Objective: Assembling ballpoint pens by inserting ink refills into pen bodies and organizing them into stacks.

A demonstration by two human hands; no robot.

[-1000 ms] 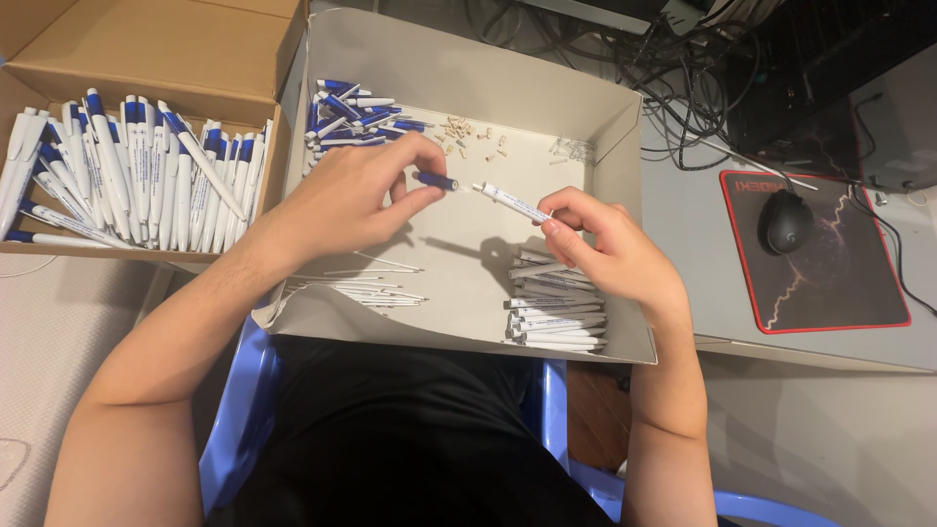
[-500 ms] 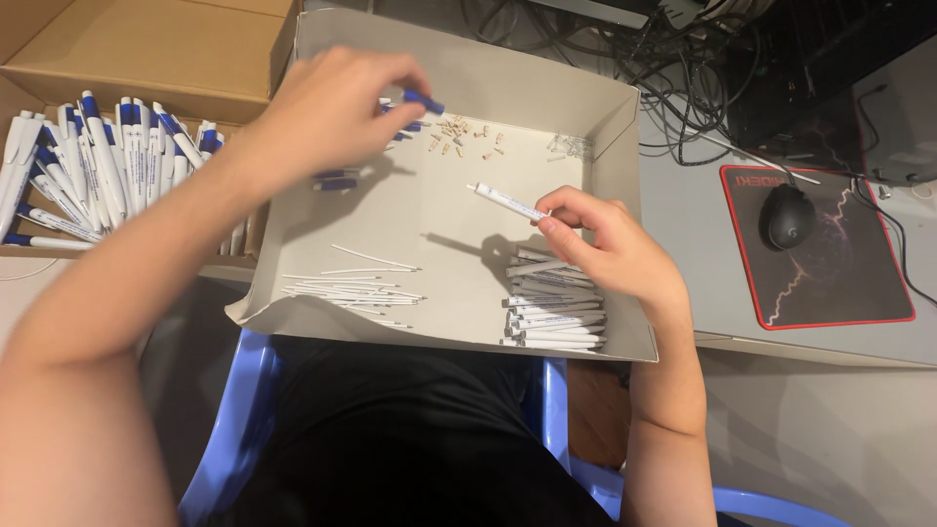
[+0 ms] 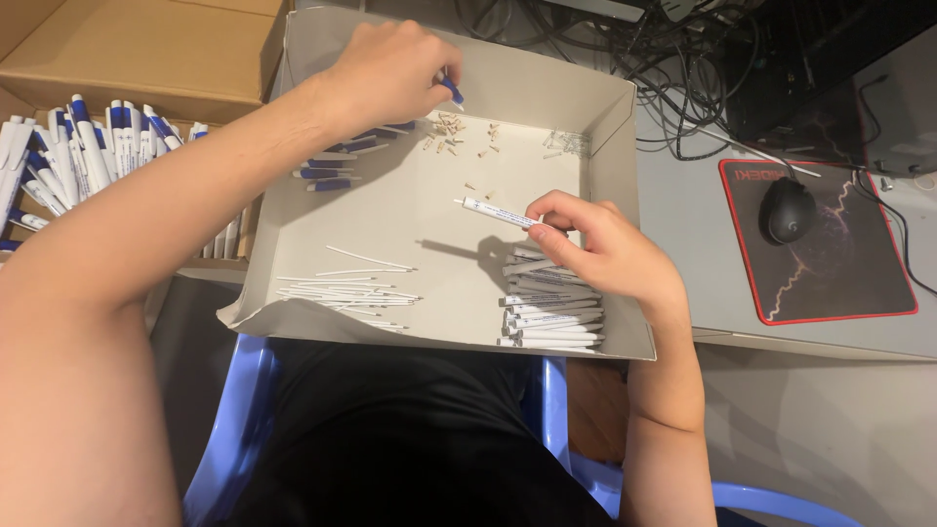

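Observation:
My right hand [image 3: 600, 249] pinches a white pen barrel [image 3: 496, 212] and holds it level above a shallow cardboard tray [image 3: 615, 117] on my lap. My left hand [image 3: 390, 73] is stretched to the tray's far side and grips a small blue pen cap piece [image 3: 452, 92], just above a scatter of tiny pale parts [image 3: 451, 134]. Blue cap pieces [image 3: 337, 166] lie beneath my left wrist. A stack of white barrels [image 3: 551, 307] sits below my right hand. Thin white refills [image 3: 351, 290] lie at the tray's near left.
An open cardboard box [image 3: 146, 49] on the left holds several assembled white and blue pens [image 3: 88, 146]. On the right, a black mouse [image 3: 787, 210] sits on a red-edged mouse pad [image 3: 830, 293], with tangled cables [image 3: 683, 59] behind. A blue plastic chair [image 3: 229, 429] is under me.
My left hand moved from the tray's middle up to its far side, carrying the blue piece toward the tiny parts. My right hand stayed put with the white barrel.

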